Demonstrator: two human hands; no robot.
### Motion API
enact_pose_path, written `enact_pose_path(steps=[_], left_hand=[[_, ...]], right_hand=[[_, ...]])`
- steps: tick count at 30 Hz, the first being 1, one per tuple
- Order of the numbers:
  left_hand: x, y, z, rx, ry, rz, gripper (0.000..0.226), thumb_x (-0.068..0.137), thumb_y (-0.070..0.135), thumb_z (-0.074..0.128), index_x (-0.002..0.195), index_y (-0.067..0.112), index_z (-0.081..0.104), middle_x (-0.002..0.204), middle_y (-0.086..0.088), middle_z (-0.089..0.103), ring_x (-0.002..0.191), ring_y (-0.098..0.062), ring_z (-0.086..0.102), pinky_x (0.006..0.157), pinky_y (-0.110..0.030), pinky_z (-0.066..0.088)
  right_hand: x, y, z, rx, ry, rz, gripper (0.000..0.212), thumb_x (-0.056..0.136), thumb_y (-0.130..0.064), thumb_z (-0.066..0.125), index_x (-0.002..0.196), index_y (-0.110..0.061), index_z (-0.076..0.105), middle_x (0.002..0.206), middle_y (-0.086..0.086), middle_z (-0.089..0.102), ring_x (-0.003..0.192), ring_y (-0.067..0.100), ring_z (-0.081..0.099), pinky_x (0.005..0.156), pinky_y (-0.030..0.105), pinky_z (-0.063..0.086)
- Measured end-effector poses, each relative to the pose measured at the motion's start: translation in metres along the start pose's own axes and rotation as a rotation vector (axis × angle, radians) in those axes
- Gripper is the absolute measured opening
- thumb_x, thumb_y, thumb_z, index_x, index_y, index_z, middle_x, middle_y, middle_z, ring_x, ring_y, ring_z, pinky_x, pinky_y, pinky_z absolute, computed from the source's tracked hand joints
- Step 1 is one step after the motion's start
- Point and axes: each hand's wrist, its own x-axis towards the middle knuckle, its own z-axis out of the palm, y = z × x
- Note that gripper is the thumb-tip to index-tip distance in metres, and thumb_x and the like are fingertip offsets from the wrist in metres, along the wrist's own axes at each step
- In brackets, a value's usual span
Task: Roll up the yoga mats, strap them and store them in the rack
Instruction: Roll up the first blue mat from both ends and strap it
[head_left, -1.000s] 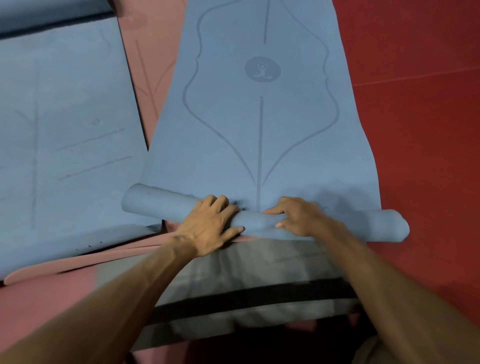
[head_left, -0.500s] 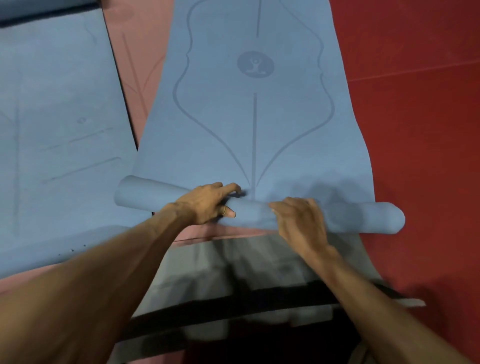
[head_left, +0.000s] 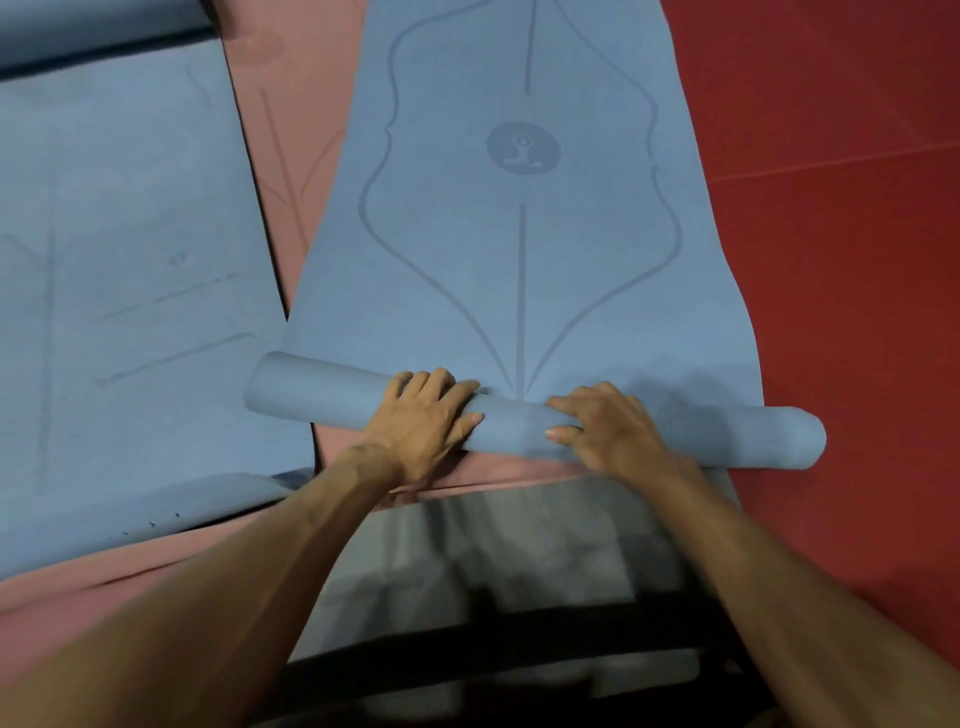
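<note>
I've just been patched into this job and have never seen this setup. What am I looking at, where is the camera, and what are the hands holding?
There is no machine here. A person works with bare hands, and the one picture comes from a camera worn on their head, looking forward and down. So the two forearms reaching in from the bottom are the wearer's own. The left hand and right hand both curl over the rolled end of a blue mat, whose printed rest lies flat beside bare red floor. To its left lie a pink mat and a second blue mat, both unrolled. Nearest the wearer is a blurred grey sheet with a dark stripe; I cannot tell what it is. No strap or rack shows.
</note>
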Motion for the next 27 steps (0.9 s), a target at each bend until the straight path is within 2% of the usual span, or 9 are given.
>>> enact_pose_path(steps=[2,5,9,11,14,17,20,25,27], left_hand=[[-0.005,-0.007,0.007,0.050,0.061,-0.024,0.071,0.089,0.060,0.012,0.137,0.021,0.047,0.128,-0.002,0.053,0.121,-0.028,0.046,0.110,-0.051,0.020],[-0.009,-0.017,0.013,0.138,0.121,-0.027,0.068,0.088,0.062,0.028,0.136,0.018,0.050,0.128,-0.006,0.057,0.120,-0.032,0.049,0.105,-0.059,0.031],[0.005,-0.016,0.003,0.140,0.050,-0.038,0.075,0.083,0.070,0.019,0.132,0.021,0.048,0.126,-0.001,0.056,0.115,-0.029,0.050,0.103,-0.056,0.028],[0.017,-0.018,-0.005,0.177,-0.033,-0.063,0.072,0.085,0.071,0.013,0.136,0.027,0.039,0.130,0.003,0.050,0.118,-0.026,0.044,0.103,-0.051,0.024],[0.035,-0.024,-0.015,0.199,-0.129,-0.065,0.058,0.093,0.064,0.021,0.137,0.030,0.034,0.132,0.003,0.048,0.118,-0.025,0.044,0.099,-0.046,0.029],[0.049,-0.030,-0.019,0.187,-0.168,-0.056,0.056,0.093,0.063,0.022,0.135,0.029,0.037,0.129,0.003,0.051,0.114,-0.024,0.047,0.094,-0.045,0.034],[0.054,-0.033,-0.019,0.207,-0.184,-0.051,0.056,0.093,0.064,0.024,0.133,0.028,0.039,0.126,0.002,0.051,0.112,-0.024,0.049,0.090,-0.043,0.036],[0.061,-0.033,-0.027,0.149,-0.221,-0.082,0.060,0.092,0.066,0.024,0.134,0.027,0.041,0.123,-0.001,0.053,0.114,-0.025,0.049,0.092,-0.043,0.036],[0.063,-0.033,-0.033,0.133,-0.238,-0.093,0.061,0.092,0.066,0.024,0.133,0.026,0.042,0.122,-0.002,0.055,0.115,-0.026,0.050,0.093,-0.043,0.036]], right_hand=[[0.012,0.001,-0.008,0.029,-0.067,0.021,0.034,0.096,-0.043,0.050,0.125,-0.029,0.060,0.126,0.000,0.057,0.122,0.025,0.044,0.098,0.035,0.034],[0.026,0.000,-0.011,0.087,-0.080,0.101,0.038,0.096,-0.042,0.049,0.131,-0.031,0.058,0.137,0.001,0.051,0.131,0.024,0.039,0.106,0.037,0.030],[0.031,0.000,-0.006,-0.022,-0.015,0.192,0.033,0.097,-0.046,0.043,0.124,-0.038,0.059,0.127,0.004,0.047,0.125,0.025,0.036,0.103,0.040,0.025],[0.027,-0.002,0.001,-0.063,0.115,0.178,0.034,0.099,-0.042,0.036,0.121,-0.033,0.060,0.119,0.005,0.052,0.117,0.026,0.043,0.096,0.039,0.029],[0.016,0.001,0.012,0.033,0.348,0.060,0.049,0.095,-0.042,0.029,0.118,-0.018,0.065,0.104,0.008,0.065,0.102,0.031,0.060,0.090,0.042,0.039],[0.009,0.012,0.019,-0.080,0.289,-0.022,0.063,0.088,-0.053,0.034,0.127,-0.010,0.060,0.118,0.013,0.064,0.112,0.030,0.060,0.100,0.050,0.040],[0.015,0.019,0.023,-0.247,0.203,-0.045,0.087,0.076,-0.072,0.035,0.131,-0.007,0.055,0.120,0.016,0.061,0.111,0.034,0.059,0.097,0.054,0.041],[0.031,0.016,0.009,-0.308,0.112,-0.006,0.106,0.063,-0.087,0.026,0.138,-0.015,0.044,0.119,0.009,0.056,0.106,0.031,0.053,0.094,0.045,0.034],[0.034,0.017,0.001,-0.341,0.113,-0.024,0.110,0.060,-0.087,0.010,0.139,-0.018,0.040,0.120,0.006,0.053,0.108,0.028,0.051,0.092,0.041,0.032]])
